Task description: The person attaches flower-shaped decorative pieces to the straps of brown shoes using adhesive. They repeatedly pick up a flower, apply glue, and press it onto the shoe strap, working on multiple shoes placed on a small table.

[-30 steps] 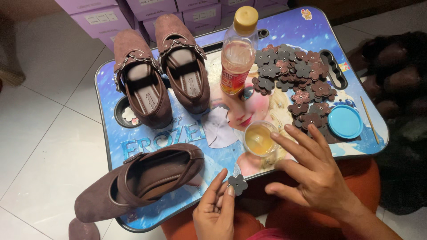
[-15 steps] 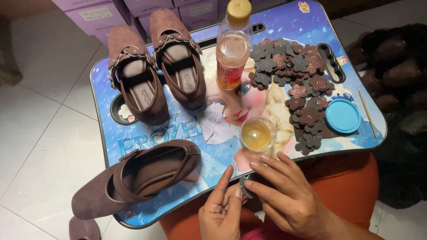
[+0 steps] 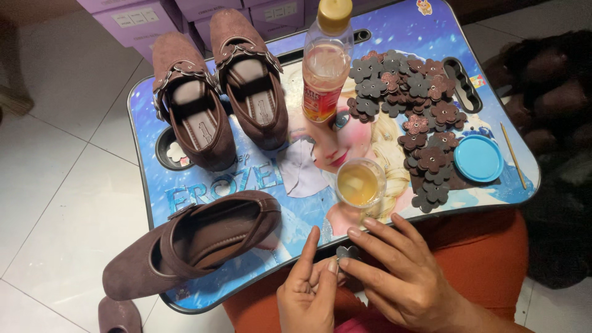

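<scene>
Small brown flower piece (image 3: 347, 252), at lower centre of the frame, is being pinched between the fingers of left hand (image 3: 308, 293) and right hand (image 3: 404, 280), just below the cup of yellow liquid (image 3: 359, 183) on the surface (image 3: 246, 179), right of a brown shoe (image 3: 191, 243).

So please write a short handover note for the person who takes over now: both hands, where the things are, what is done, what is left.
Left hand and right hand: both pinch one small grey flower piece at the near edge of the lap tray.
On the tray: flower pile, open glue cup, blue lid, bottle, thin stick.
Done: two brown shoes at the far side carry strap trims.
Left: the near shoe, lying on its side, shows no flower.
</scene>
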